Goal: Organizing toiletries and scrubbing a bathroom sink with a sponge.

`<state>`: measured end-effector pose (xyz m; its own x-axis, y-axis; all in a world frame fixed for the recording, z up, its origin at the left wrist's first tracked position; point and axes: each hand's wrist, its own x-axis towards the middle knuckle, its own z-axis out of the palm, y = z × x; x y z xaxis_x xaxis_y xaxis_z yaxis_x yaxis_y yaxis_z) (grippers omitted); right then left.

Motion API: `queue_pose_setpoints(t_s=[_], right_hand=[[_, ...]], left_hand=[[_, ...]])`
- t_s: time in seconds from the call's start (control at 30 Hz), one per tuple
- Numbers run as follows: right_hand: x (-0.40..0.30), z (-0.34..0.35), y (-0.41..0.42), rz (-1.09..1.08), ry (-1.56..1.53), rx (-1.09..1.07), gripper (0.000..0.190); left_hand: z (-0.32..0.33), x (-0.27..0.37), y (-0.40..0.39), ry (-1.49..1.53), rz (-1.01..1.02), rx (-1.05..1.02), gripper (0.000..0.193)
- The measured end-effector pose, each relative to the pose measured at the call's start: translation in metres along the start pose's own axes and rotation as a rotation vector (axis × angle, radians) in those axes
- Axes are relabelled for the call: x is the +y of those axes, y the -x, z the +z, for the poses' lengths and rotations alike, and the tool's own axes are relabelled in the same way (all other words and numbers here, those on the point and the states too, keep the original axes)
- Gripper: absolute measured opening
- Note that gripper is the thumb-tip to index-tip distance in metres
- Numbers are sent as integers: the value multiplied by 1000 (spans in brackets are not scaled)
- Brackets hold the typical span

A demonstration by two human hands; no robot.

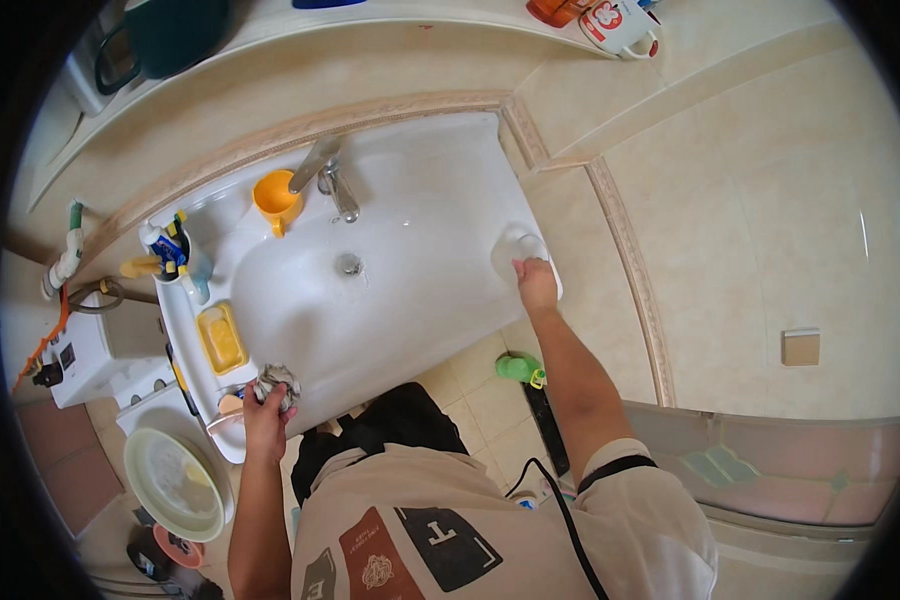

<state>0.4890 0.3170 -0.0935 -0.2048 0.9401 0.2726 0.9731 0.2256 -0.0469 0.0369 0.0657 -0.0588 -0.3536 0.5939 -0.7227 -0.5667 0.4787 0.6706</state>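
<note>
A crumpled grey-white cloth point(277, 386) is gripped in my left hand point(268, 420) over the near left corner of the white washbasin point(420, 285). At the basin's right rim, my right hand point(536, 283) has its fingers on a small, whitish, clear-looking object point(531, 246); its kind cannot be told, and the hand partly hides it. Behind the bowl stands the chrome faucet point(337, 187), with an orange mug point(276, 199) beside it. A yellow soap dish point(223, 337) lies on the left ledge, just beyond my left hand. The metal drain point(349, 263) shows in the bowl.
A cup of toothpaste and brushes point(171, 251) stands on the left ledge. Above the basin, a shelf point(420, 28) holds a dark mug point(176, 37) and a white mug point(619, 28). A pale round tub point(174, 484) is at lower left; a green bottle point(517, 367) is below the basin.
</note>
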Motion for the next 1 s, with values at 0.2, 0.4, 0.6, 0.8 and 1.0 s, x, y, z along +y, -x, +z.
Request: queue_pose_setpoints(t_s=[0.2, 0.4, 0.6, 0.8, 1.0], right_hand=[[14, 12, 10, -103, 8, 56, 26], [15, 18, 21, -56, 38, -22, 27], [-31, -20, 2, -5, 60, 91, 35], [-200, -11, 59, -275, -965, -615, 77], [-195, 66, 21, 171, -1090, -430, 42]], left_hand=[[10, -11, 5, 14, -2, -28, 39], [29, -14, 2, 4, -36, -84, 50], [55, -26, -21, -207, 23, -165, 40], [127, -55, -64, -206, 37, -477, 44], [141, -15, -101, -691, 215, -514, 51]])
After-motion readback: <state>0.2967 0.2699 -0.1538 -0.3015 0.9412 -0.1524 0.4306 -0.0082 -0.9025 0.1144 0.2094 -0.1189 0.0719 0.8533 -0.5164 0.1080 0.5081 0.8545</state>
